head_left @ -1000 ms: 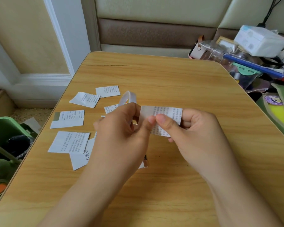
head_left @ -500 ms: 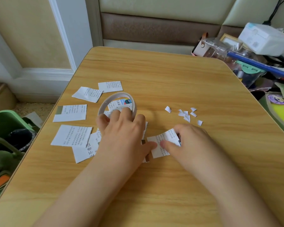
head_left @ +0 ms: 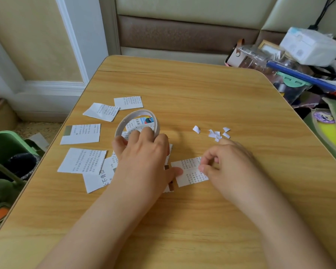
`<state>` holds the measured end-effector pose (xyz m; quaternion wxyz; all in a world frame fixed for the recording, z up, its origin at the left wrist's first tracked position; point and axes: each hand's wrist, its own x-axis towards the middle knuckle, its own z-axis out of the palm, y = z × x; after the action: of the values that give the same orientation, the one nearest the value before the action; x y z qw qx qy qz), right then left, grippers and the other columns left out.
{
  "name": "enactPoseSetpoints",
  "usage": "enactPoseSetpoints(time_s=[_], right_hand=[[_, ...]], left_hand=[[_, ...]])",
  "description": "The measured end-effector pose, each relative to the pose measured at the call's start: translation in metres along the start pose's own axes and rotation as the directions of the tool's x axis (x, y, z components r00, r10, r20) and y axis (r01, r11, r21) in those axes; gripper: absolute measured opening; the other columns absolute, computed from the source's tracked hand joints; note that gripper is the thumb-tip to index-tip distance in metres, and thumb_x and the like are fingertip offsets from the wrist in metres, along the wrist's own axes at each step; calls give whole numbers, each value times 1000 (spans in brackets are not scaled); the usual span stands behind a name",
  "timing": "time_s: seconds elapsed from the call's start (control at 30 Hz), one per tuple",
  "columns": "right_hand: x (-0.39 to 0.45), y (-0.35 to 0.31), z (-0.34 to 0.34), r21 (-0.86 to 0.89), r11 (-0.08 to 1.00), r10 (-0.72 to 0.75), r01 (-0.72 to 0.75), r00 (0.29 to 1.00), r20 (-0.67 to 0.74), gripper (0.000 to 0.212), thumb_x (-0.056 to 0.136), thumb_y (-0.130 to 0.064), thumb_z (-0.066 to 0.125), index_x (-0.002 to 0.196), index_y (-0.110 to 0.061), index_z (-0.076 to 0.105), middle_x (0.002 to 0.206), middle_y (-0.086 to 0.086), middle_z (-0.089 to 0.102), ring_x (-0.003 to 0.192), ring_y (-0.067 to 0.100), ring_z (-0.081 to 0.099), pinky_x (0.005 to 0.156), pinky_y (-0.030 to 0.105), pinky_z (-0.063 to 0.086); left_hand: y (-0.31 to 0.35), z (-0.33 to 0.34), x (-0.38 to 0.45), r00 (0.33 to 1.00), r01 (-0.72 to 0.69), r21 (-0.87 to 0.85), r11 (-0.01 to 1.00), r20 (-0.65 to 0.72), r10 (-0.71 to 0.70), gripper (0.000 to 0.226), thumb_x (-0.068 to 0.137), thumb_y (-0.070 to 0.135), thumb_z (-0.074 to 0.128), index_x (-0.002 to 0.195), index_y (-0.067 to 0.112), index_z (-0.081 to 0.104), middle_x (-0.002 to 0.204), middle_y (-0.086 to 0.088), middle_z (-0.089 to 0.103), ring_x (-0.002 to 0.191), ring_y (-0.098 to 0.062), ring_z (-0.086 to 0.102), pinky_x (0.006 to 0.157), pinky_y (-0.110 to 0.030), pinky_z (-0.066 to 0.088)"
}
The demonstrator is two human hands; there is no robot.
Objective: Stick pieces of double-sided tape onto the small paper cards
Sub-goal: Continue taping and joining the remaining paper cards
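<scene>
A small printed paper card [head_left: 190, 174] lies flat on the wooden table [head_left: 202, 90] in front of me. My left hand [head_left: 142, 160] rests its fingers over the near rim of the white double-sided tape roll [head_left: 124, 123], one finger hooked inside the ring, while its thumb presses the card's left edge. My right hand [head_left: 229, 164] has curled fingers, and its thumb and forefinger pinch the card's right edge. Several more printed cards [head_left: 81, 161] lie spread to the left, partly under my left hand.
Several tiny white paper scraps [head_left: 215, 133] lie right of the roll. A green bin [head_left: 0, 144] stands off the table's left edge. Boxes, a clear bag and stationery clutter [head_left: 299, 61] crowd the far right beside the table. A padded wall is behind.
A second ago both hands held the card up in the air. It now lies on the table, my left hand has dropped onto the tape roll, and my right fingers have curled at the card's edge.
</scene>
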<state>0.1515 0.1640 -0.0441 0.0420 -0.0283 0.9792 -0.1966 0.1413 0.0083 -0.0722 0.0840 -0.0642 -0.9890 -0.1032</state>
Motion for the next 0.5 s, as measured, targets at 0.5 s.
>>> enactPoseSetpoints(time_s=[0.5], right_hand=[[8, -16, 5, 49, 998, -39, 35, 997, 67, 26, 86, -30, 65, 63, -33, 52, 75, -12, 40, 93, 12, 43, 84, 29, 35]], left_hand=[[-1, 1, 0, 994, -65, -57, 996, -93, 59, 47, 59, 64, 68, 80, 24, 56, 82, 5, 35, 80, -20, 40, 66, -30, 3]])
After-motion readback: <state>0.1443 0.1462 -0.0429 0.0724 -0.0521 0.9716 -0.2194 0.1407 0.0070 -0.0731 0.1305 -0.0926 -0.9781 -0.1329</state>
